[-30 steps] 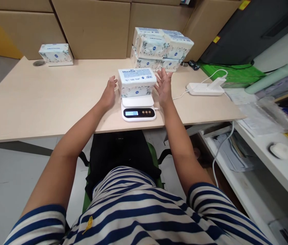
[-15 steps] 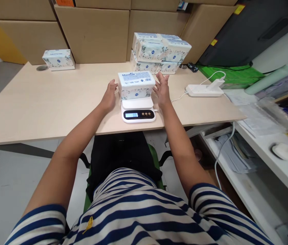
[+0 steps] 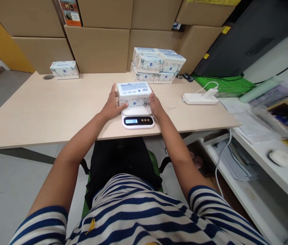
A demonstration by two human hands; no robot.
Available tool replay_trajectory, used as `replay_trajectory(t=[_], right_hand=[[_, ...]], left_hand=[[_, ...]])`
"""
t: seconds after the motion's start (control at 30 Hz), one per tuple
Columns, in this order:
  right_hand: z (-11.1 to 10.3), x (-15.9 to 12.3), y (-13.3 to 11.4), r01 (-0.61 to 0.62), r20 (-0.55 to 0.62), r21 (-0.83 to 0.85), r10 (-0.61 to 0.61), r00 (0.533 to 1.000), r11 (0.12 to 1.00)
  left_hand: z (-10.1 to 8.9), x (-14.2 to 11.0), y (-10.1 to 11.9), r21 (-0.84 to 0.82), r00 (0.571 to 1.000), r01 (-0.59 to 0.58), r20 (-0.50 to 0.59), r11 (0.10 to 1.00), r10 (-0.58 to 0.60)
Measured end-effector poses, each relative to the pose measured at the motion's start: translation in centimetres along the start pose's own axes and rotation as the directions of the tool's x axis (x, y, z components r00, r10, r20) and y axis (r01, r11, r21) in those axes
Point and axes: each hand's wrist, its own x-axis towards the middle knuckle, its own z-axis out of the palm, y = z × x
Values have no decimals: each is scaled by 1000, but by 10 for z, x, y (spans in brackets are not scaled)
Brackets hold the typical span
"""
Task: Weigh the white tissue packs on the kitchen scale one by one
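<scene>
A white tissue pack (image 3: 134,92) with a leaf print and blue lettering sits on a white digital scale (image 3: 138,121), whose lit display appears to read 0.0. My left hand (image 3: 112,107) holds the pack's left side, with its fingers up along the edge and the thumb lying across the lower front. On the opposite side, my right hand (image 3: 155,106) grips the right end of the pack, thumb up; its other fingers are partly hidden behind. The rear of the scale's plate is covered by the pack.
Several similar packs (image 3: 157,63) are stacked against the cardboard boxes (image 3: 96,50) at the back. One single pack (image 3: 64,70) stands at the far left, near a round desk hole (image 3: 48,77). A white power strip (image 3: 200,98) with a cable lies to the right on the table (image 3: 44,115).
Both hands have closed in from beside the tissue pack and now hold its two sides. The pack is still on the scale. My view has tilted up slightly.
</scene>
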Motion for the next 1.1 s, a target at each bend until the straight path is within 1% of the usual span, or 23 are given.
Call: replay_trajectory(t=[0.07, 0.13, 0.2, 0.23, 0.3, 0.37, 0.43, 0.5, 0.57, 0.63, 0.67, 0.73, 0.8, 0.83, 0.87, 0.9, 0.93, 0.97, 1.0, 1.03, 1.07, 1.1], right_hand=[[6, -1, -11, 47, -14, 69, -47, 999, 996], [12, -5, -25, 119, 6, 116, -120, 993, 986], [17, -14, -40, 178, 31, 127, -183, 983, 976], [19, -20, -46, 197, 37, 117, -203, 979, 973], [22, -36, -57, 236, 46, 64, -239, 970, 970], [24, -50, -66, 298, 57, -17, -297, 953, 954], [28, -59, -73, 380, 86, -104, -373, 924, 919], [34, -59, -82, 454, 152, -196, -430, 890, 869], [41, -50, -93, 513, 269, -270, -448, 853, 815], [49, -35, -107, 554, 419, -301, -415, 808, 776], [54, -26, -114, 569, 500, -295, -383, 777, 768], [68, -8, -128, 594, 638, -250, -331, 695, 765], [90, 12, -142, 630, 712, -196, -332, 618, 752], [103, 23, -148, 650, 722, -180, -349, 597, 738], [118, 35, -153, 665, 719, -175, -367, 590, 726], [132, 48, -157, 669, 706, -183, -377, 599, 720], [146, 62, -160, 660, 687, -204, -375, 622, 723], [159, 78, -163, 637, 664, -235, -358, 657, 734], [171, 94, -165, 601, 632, -274, -331, 701, 750], [179, 111, -165, 554, 589, -314, -299, 751, 771], [186, 127, -164, 495, 530, -348, -269, 805, 796], [191, 144, -162, 430, 458, -366, -242, 855, 825]], left_hand=[[-8, 1, 11, 71, 999, -25, -38, 997, 27], [-18, -1, 28, 136, 993, -36, -106, 990, 50], [-30, -11, 50, 184, 985, -51, -152, 982, 79], [-36, -20, 62, 201, 984, -64, -151, 978, 96], [-47, -46, 87, 217, 986, -91, -117, 972, 119], [-56, -78, 109, 210, 990, -100, -79, 973, 119], [-65, -110, 127, 194, 993, -86, -67, 977, 101], [-75, -135, 139, 191, 992, -68, -87, 979, 86], [-85, -154, 146, 206, 988, -61, -129, 977, 89], [-95, -168, 148, 227, 981, -46, -175, 973, 88], [-99, -175, 148, 234, 978, -28, -197, 972, 76], [-107, -187, 145, 243, 970, 22, -241, 970, 38], [-116, -197, 136, 256, 958, 67, -288, 964, 10], [-122, -200, 129, 266, 950, 83, -311, 960, 5], [-130, -201, 122, 278, 943, 98, -334, 955, 0], [-141, -201, 114, 291, 936, 129, -352, 948, -20], [-154, -200, 106, 306, 930, 188, -362, 933, -69], [-171, -199, 98, 329, 922, 278, -355, 902, -155], [-190, -199, 93, 367, 900, 398, -334, 841, -280], [-211, -200, 88, 421, 844, 535, -315, 733, -434], [-232, -203, 86, 482, 743, 661, -316, 575, -590], [-251, -209, 85, 535, 613, 750, -340, 389, -713]])
